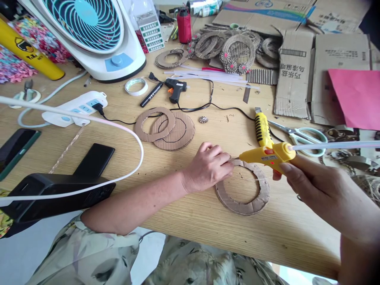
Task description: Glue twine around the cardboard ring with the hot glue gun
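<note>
My right hand point(320, 186) is wrapped round a yellow hot glue gun point(267, 155), which has a clear glue stick point(332, 146) in its back and a small red light on its side. Its nozzle points left, at the upper edge of a cardboard ring point(237, 208) lying flat on the table. Curled fingers of my left hand point(210, 168) press on the ring's upper left edge, close to the nozzle; the fingertips are partly hidden. A thin glue thread crosses the ring's opening.
Beyond my hands lie another cardboard ring point(139, 126), a cardboard disc point(187, 136), a small rolled flower point(203, 119), a yellow cutter point(261, 126) and scissors point(308, 138). A black glue gun point(177, 89), power strip point(75, 107) and fan point(118, 65) stand farther off. A white cable point(141, 152) loops at left.
</note>
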Available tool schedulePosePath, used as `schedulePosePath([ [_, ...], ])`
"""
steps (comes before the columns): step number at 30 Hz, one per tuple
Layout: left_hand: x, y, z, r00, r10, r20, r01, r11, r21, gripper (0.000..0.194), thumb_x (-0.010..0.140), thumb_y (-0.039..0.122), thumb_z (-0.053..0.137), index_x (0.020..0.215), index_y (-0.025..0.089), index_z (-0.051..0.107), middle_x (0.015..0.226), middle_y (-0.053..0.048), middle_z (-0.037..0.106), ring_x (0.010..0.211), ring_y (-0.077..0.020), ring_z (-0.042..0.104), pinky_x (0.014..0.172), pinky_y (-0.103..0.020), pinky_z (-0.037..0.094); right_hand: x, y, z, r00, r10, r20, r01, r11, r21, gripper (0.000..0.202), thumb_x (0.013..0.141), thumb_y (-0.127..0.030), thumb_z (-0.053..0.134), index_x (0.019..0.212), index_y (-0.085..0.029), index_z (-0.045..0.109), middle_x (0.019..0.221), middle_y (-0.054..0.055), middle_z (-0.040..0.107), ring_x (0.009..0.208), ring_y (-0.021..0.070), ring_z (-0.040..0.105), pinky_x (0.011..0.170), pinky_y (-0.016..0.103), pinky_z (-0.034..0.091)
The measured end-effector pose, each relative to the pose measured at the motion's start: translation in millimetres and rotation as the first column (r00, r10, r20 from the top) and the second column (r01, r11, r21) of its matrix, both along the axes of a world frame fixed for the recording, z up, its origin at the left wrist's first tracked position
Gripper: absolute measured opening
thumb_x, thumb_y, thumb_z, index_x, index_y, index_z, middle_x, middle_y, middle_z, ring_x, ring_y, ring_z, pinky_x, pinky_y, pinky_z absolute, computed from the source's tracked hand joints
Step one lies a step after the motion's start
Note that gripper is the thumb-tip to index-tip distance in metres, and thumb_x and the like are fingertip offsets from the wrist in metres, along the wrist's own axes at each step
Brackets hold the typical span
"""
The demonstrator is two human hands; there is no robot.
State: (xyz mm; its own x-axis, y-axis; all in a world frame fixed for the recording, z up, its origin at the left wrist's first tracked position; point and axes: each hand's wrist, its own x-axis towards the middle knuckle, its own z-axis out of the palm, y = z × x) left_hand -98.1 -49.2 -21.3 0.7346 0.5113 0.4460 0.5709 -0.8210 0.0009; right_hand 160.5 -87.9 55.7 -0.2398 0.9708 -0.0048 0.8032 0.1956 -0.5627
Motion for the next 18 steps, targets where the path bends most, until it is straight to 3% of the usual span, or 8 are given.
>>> schedulePosePath([
  [4,-0.7,-0.1,0.8,1.0,0.0,-0.017,0.0,1.0,-0.018,0.029,0.104,0.038,0.047,0.096,0.02,0.068,0.094,-0.004,0.069,0.091,-0.0206,0.052,0.085,-0.041,0.032,1.4,-1.4,-1.4,1.0,-0.001,0.02,0.001,1.0,0.002,0.037,0.097,-0.057,0.043,0.087,-0.024,0.059,0.051,-0.007,0.042,0.039,0.0101,0.04,0.041,0.023,0.034],
  [8,-0.9,-1.5,3.7,1.0,0.015,0.01,-0.014,0.998,-0.059,0.026,0.103,0.035,0.048,0.121,0.023,0.063,0.111,-0.005,0.068,0.097,-0.0209,0.054,0.087,-0.04,0.033,0.4,-3.6,-0.3,0.998,0.007,0.055,-0.008,1.0,0.017,0.036,0.098,-0.055,0.043,0.087,-0.025,0.059,0.054,-0.007,0.044,0.042,0.0096,0.04,0.044,0.023,0.035],
  [12,0.3,-2.6,3.2,0.992,0.101,0.079,-0.091,0.989,-0.118,0.044,0.102,0.047,0.047,0.136,0.019,0.052,0.122,-0.008,0.064,0.104,-0.0224,0.054,0.09,-0.04,0.035,1.9,-4.5,1.2,0.992,0.014,0.128,-0.025,0.996,0.084,0.038,0.098,-0.055,0.043,0.087,-0.024,0.061,0.053,-0.006,0.047,0.043,0.0099,0.042,0.044,0.024,0.034],
  [15,0.6,-2.0,0.2,0.976,0.184,0.114,-0.166,0.974,-0.152,0.065,0.098,0.068,0.038,0.131,0.014,0.054,0.118,-0.012,0.064,0.102,-0.0253,0.053,0.089,-0.042,0.036,7.8,-5.1,0.7,0.99,0.033,0.134,-0.047,0.994,0.102,0.038,0.097,-0.056,0.044,0.087,-0.024,0.063,0.051,-0.007,0.046,0.041,0.0099,0.041,0.042,0.025,0.033],
  [18,-0.3,-0.8,-2.6,0.974,0.209,0.087,-0.193,0.968,-0.158,0.068,0.094,0.075,0.035,0.113,0.017,0.064,0.109,-0.01,0.066,0.095,-0.0257,0.052,0.084,-0.042,0.035,13.2,-7.0,1.6,0.997,-0.023,0.077,0.016,0.997,0.078,0.04,0.096,-0.058,0.046,0.094,-0.025,0.067,0.051,-0.006,0.045,0.04,0.0101,0.04,0.04,0.025,0.033],
])
